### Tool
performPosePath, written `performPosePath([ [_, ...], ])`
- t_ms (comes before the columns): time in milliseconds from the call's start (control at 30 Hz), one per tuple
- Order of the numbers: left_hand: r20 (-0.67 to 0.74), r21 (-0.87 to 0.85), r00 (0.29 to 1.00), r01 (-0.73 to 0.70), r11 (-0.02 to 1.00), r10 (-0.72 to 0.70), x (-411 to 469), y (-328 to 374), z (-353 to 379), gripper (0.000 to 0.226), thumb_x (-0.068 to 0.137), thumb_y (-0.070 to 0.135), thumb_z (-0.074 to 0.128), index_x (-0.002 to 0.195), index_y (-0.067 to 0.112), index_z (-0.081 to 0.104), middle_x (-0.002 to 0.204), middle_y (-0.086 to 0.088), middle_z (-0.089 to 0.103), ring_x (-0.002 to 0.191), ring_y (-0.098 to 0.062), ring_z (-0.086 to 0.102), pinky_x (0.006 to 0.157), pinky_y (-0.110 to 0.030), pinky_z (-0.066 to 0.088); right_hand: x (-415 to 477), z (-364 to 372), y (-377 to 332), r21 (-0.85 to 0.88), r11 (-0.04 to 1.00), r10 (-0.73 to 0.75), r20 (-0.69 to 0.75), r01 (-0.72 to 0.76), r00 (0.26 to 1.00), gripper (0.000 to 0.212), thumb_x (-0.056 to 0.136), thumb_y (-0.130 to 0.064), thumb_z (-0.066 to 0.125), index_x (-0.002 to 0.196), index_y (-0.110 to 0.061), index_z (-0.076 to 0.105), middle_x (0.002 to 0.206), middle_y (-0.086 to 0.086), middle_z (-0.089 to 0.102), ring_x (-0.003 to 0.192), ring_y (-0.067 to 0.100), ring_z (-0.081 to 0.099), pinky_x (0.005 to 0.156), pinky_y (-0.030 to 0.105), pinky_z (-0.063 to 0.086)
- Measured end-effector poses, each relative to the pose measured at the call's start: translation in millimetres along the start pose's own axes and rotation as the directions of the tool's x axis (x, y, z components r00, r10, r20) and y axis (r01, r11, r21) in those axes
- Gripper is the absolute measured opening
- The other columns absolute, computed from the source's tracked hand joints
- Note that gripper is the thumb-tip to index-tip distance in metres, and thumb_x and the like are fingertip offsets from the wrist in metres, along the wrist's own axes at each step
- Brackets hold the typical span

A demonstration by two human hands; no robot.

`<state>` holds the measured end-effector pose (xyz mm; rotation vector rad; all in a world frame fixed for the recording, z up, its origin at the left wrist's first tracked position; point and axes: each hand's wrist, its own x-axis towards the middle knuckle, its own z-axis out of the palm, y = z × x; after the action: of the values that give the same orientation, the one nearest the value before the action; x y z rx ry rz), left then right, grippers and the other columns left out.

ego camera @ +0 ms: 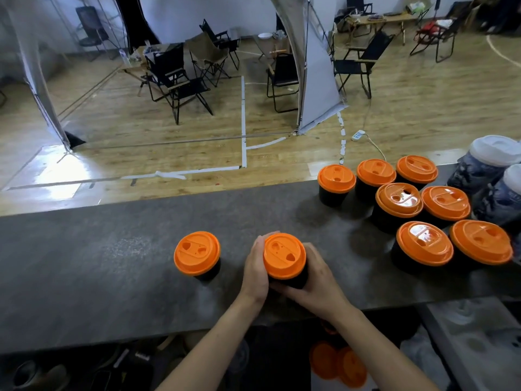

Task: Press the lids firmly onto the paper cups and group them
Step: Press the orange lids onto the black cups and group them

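My left hand [255,266] and right hand [318,280] curl round a black paper cup [293,280], orange lid [284,255] on, well left of the seven-cup group [400,203]. Second lidded cup [196,253] further left. Judged: two remain ungrouped.

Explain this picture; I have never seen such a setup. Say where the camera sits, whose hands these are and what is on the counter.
No machine here: one camera worn on a person's head looks down at their two bare hands. The left hand and right hand wrap round a black cup with an orange lid on a grey counter. A second lidded cup stands apart to its left. At the right, seven more lidded cups are grouped, beside two white-lidded cups.
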<state>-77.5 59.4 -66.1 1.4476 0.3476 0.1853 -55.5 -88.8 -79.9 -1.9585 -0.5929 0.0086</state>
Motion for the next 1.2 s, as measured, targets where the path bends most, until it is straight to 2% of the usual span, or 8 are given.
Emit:
performPosePath([
  [133,-0.015,-0.039,0.999,0.049,0.998,-0.049,-1,7,1,0.058,0.103,0.054,0.032,0.108,0.013,0.072,0.110,-0.007,0.076,0.109,-0.019,0.069,0.099,-0.032,0.052,1,2,5,-0.011,1.000,0.007,-0.024,-0.007,1.000,0.068,0.066,-0.049,0.092,0.118,-0.023,0.057,0.112,-0.006,0.063,0.107,0.007,0.062,0.088,0.024,0.049],
  [300,-0.042,0.001,0.996,0.075,0.997,-0.075,2,0,0,0.050,0.112,0.033,0.030,0.086,0.021,0.072,0.078,0.017,0.075,0.080,0.012,0.065,0.076,-0.007,0.046,0,3,11,-0.009,1.000,-0.004,-0.002,0.004,1.000,0.068,0.068,-0.034,0.095,0.122,-0.020,0.057,0.115,-0.005,0.064,0.111,0.005,0.062,0.090,0.020,0.048],
  [467,-0.001,0.000,0.997,0.075,0.997,-0.075,0,-8,-2,0.061,0.110,0.050,0.024,0.107,0.016,0.074,0.106,0.005,0.076,0.104,-0.001,0.069,0.093,-0.014,0.049,0,6,10,-0.014,0.999,-0.038,-0.031,0.037,0.999,0.082,0.063,-0.046,0.091,0.127,-0.012,0.055,0.119,-0.002,0.060,0.107,-0.003,0.057,0.093,0.007,0.039],
  [567,0.046,-0.019,0.996,0.072,0.997,-0.071,7,2,-4,0.065,0.108,0.054,0.023,0.104,0.014,0.075,0.109,-0.007,0.077,0.109,-0.016,0.069,0.102,-0.030,0.050,0,5,11,-0.016,1.000,-0.012,-0.054,0.011,0.998,0.074,0.068,-0.040,0.094,0.125,-0.014,0.055,0.118,0.000,0.063,0.110,0.009,0.059,0.093,0.016,0.045],
  [700,-0.046,0.034,0.995,0.088,0.996,-0.087,8,10,-1,0.054,0.112,0.036,0.032,0.084,0.014,0.072,0.078,0.008,0.076,0.078,0.006,0.068,0.079,-0.013,0.049,0,3,9,-0.011,1.000,-0.009,-0.012,0.009,1.000,0.068,0.071,-0.037,0.092,0.124,-0.018,0.054,0.117,0.000,0.060,0.110,0.010,0.060,0.093,0.025,0.048],
  [833,-0.082,0.065,0.993,0.092,0.994,-0.087,-3,2,6,0.062,0.109,0.051,0.030,0.115,0.005,0.071,0.114,-0.009,0.075,0.106,-0.011,0.068,0.095,-0.026,0.049,-1,3,6,0.022,0.998,0.060,-0.023,-0.060,0.998,0.078,0.065,-0.040,0.096,0.128,-0.022,0.052,0.119,-0.007,0.060,0.113,-0.010,0.054,0.091,0.007,0.040],
  [1067,-0.027,0.093,0.999,0.020,0.995,-0.018,1,12,4,0.049,0.113,0.025,0.025,0.122,0.003,0.069,0.104,0.004,0.072,0.089,0.011,0.067,0.078,-0.005,0.045,-2,2,5,0.038,0.998,0.058,0.009,-0.058,0.998,0.081,0.064,-0.051,0.092,0.129,-0.026,0.051,0.122,-0.008,0.060,0.116,0.004,0.060,0.094,0.020,0.048],
  [1200,0.014,0.079,0.998,0.060,0.995,-0.061,3,7,2,0.050,0.112,0.033,0.027,0.123,0.008,0.069,0.112,-0.001,0.075,0.103,0.000,0.069,0.085,-0.010,0.048,0,0,8,-0.004,0.996,0.085,-0.001,-0.085,0.996,0.076,0.064,-0.043,0.094,0.126,-0.024,0.054,0.118,-0.005,0.062,0.112,0.008,0.060,0.092,0.027,0.050],
])
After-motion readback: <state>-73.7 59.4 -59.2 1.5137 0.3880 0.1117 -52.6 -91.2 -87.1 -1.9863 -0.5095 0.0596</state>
